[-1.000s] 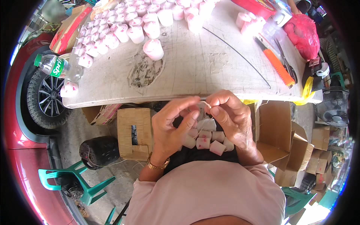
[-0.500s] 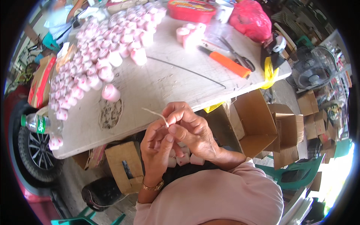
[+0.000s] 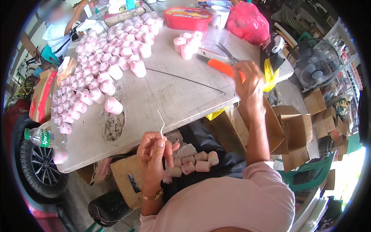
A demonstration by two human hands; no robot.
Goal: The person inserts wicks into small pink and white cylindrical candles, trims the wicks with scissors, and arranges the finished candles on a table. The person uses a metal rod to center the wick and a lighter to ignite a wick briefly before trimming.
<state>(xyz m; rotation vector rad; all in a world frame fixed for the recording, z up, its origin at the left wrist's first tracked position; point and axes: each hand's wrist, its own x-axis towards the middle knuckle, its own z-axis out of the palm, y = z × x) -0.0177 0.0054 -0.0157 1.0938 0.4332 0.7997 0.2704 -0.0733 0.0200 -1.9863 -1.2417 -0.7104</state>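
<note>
My left hand is closed in a pinch on a thin white wick, which rises from the fingertips over the table's near edge. My right hand reaches across the table and lies over the handles of the scissors and the end of an orange-handled knife. Its fingertips are partly hidden, so I cannot tell whether it grips either tool. In my lap, on black plastic, lie several small pale pink candles. Many pink and white candles with wicks stand on the table's left side.
On the white table are a thin dark rod, a small candle group, a red tub, a white mug and a pink bag. Cardboard boxes and a fan stand right. Another person sits far left.
My hands have parted. My right hand has left the wick and stretched forward and right to the scissors and knife. My left hand keeps the wick, and the lap candles show more fully.
</note>
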